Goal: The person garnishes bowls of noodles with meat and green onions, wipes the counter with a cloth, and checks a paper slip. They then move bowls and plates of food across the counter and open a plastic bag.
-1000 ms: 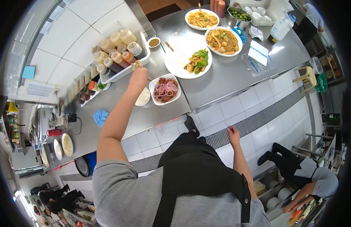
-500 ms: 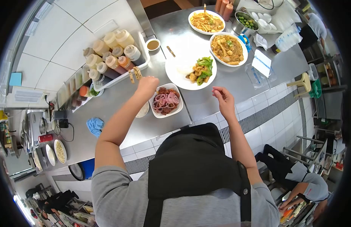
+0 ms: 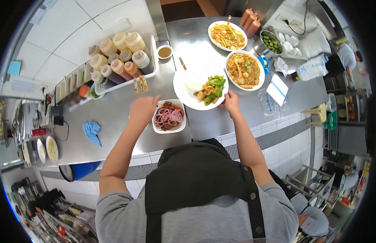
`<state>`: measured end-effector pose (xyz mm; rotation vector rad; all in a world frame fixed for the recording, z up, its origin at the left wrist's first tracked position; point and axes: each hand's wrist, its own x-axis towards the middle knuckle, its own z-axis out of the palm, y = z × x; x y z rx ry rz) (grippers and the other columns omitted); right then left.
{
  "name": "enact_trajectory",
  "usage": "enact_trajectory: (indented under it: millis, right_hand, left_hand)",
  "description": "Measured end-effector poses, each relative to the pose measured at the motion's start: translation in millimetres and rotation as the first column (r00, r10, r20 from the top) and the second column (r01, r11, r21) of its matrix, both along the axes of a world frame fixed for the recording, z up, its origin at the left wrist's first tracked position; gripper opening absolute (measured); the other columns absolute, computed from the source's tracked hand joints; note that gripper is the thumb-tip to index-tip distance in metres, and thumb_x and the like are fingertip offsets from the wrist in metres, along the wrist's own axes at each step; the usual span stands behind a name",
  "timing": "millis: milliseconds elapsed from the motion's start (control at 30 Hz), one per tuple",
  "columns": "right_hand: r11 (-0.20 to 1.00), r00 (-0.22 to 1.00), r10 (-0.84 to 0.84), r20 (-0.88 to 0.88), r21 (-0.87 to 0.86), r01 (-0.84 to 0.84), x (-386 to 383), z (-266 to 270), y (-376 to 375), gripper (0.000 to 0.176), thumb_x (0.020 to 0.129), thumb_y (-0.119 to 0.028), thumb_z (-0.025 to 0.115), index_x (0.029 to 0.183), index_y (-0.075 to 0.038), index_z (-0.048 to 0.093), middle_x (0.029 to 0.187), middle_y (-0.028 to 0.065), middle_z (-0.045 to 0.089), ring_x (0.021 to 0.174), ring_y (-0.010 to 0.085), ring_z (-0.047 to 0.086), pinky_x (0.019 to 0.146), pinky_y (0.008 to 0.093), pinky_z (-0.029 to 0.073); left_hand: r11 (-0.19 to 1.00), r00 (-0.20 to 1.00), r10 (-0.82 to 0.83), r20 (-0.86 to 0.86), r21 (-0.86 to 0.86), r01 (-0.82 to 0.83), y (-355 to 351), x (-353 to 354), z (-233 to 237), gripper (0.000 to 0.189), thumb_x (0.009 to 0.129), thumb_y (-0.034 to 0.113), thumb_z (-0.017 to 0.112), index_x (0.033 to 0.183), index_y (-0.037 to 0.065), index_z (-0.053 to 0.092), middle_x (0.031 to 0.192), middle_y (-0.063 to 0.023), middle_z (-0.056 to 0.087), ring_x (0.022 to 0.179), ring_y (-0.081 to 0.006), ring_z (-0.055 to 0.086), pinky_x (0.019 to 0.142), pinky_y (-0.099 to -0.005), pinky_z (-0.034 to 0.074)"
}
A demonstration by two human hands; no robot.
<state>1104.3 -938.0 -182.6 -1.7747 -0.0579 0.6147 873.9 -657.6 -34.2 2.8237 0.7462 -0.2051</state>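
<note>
My right hand (image 3: 231,103) grips the right rim of a white plate (image 3: 184,93), thumb on top. On the plate are a mound of white rice (image 3: 194,82) and browned pieces with green vegetables (image 3: 213,90). A wooden clothespin (image 3: 182,63) is at its far edge. My left hand (image 3: 142,111) is closed, knuckles up, just left of a square white bowl (image 3: 168,130) of dark meat topped with onion rings (image 3: 171,117). What its fingers hold, if anything, is hidden beneath it. More clothespins (image 3: 143,83) hang on the bottle basket (image 3: 152,73) beyond it.
Two plates of noodles (image 3: 227,35) stand at the back right, near sauce bottles (image 3: 252,28) and a pot of green citrus (image 3: 270,42). A sauce cup (image 3: 164,52) sits beside the squeeze bottles (image 3: 119,67). Left lies a blue cloth (image 3: 92,131). Co-workers (image 3: 313,218) are behind.
My left hand has come down from the clothespins to the left of the square bowl, covering the round bowl seen there before. My right hand has moved up and taken hold of the plate's rim.
</note>
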Motion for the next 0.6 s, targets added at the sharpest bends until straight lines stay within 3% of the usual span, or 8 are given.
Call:
enact_trajectory:
  millis: [100,133,167,233,300,333,400,600]
  right_hand:
    - [0.992,0.99,0.073,0.117,-0.114,-0.06,8,-18,-1,0.018,0.093,-0.007,0.044,0.096,0.005,0.058,0.077,0.0108,0.064,0.059,0.0166,0.064,0.051,0.029,0.056]
    - [0.992,0.988,0.075,0.137,-0.111,-0.06,9,-19,-2,0.017,0.093,-0.006,0.044,0.094,0.004,0.058,0.075,0.0109,0.063,0.058,0.0165,0.063,0.05,0.0289,0.055]
    - [0.992,0.985,0.075,0.155,-0.11,-0.058,8,-21,-5,0.016,0.093,-0.006,0.044,0.091,0.004,0.057,0.074,0.011,0.063,0.057,0.0164,0.062,0.049,0.0289,0.054]
    - [0.996,0.987,0.065,0.144,-0.075,-0.054,3,-22,-13,0.015,0.092,-0.006,0.045,0.091,0.003,0.057,0.072,0.0095,0.061,0.055,0.0157,0.06,0.047,0.0285,0.052]
    - [0.994,0.989,0.085,0.119,-0.072,-0.077,3,-22,-26,0.014,0.092,-0.006,0.045,0.092,0.003,0.057,0.072,0.0083,0.061,0.056,0.0152,0.06,0.048,0.0281,0.052]
    - [0.994,0.99,0.095,0.108,-0.069,-0.088,3,-21,-32,0.014,0.092,-0.006,0.045,0.092,0.003,0.056,0.072,0.0076,0.06,0.056,0.015,0.06,0.048,0.0279,0.052]
    - [0.99,0.989,0.121,0.086,-0.087,-0.113,2,-13,-43,0.013,0.092,-0.006,0.046,0.092,0.002,0.056,0.071,0.0065,0.058,0.057,0.0137,0.059,0.047,0.0281,0.053]
    - [0.981,0.983,0.171,0.065,-0.102,-0.164,-2,-15,-91,0.012,0.092,-0.006,0.046,0.095,0.002,0.055,0.073,0.0049,0.057,0.058,0.0118,0.058,0.049,0.0277,0.053]
  left_hand:
    - [0.968,0.965,0.126,-0.229,-0.183,-0.17,-19,-61,-15,0.058,0.097,0.048,0.05,0.074,-0.002,0.069,0.079,-0.0219,0.068,0.074,-0.0396,0.067,0.067,-0.0485,0.053]
    - [0.899,0.903,0.126,-0.41,-0.339,-0.279,-23,-74,-20,0.052,0.097,0.044,0.051,0.081,-0.003,0.068,0.073,-0.0206,0.068,0.073,-0.0341,0.069,0.067,-0.0444,0.054]
    - [0.791,0.881,0.225,-0.417,-0.449,-0.415,-29,-89,-33,0.046,0.098,0.039,0.052,0.089,-0.003,0.067,0.076,-0.0194,0.069,0.074,-0.0302,0.07,0.068,-0.0408,0.055]
    - [0.441,0.814,0.454,-0.361,-0.703,-0.558,-40,-106,-64,0.036,0.099,0.031,0.053,0.103,-0.003,0.065,0.086,-0.0179,0.069,0.077,-0.0251,0.071,0.069,-0.0353,0.057]
    - [0.002,0.635,0.72,-0.28,-0.914,-0.405,-49,-113,-90,0.03,0.1,0.023,0.052,0.114,-0.002,0.061,0.102,-0.0173,0.069,0.081,-0.0225,0.071,0.07,-0.0314,0.058]
    - [-0.04,0.567,0.795,-0.214,-0.952,-0.304,-53,-112,-102,0.029,0.1,0.018,0.052,0.116,-0.004,0.062,0.109,-0.0143,0.067,0.087,-0.0202,0.07,0.074,-0.0313,0.059]
    - [0.044,0.517,0.85,-0.097,-0.966,-0.253,-60,-107,-114,0.031,0.098,0.015,0.055,0.118,-0.007,0.06,0.103,-0.0119,0.068,0.086,-0.0176,0.069,0.077,-0.0297,0.059]
    - [0.088,0.396,0.917,-0.045,-0.946,-0.311,-70,-91,-129,0.028,0.095,0.007,0.053,0.115,-0.01,0.063,0.095,-0.0108,0.07,0.081,-0.0153,0.069,0.072,-0.0266,0.06]
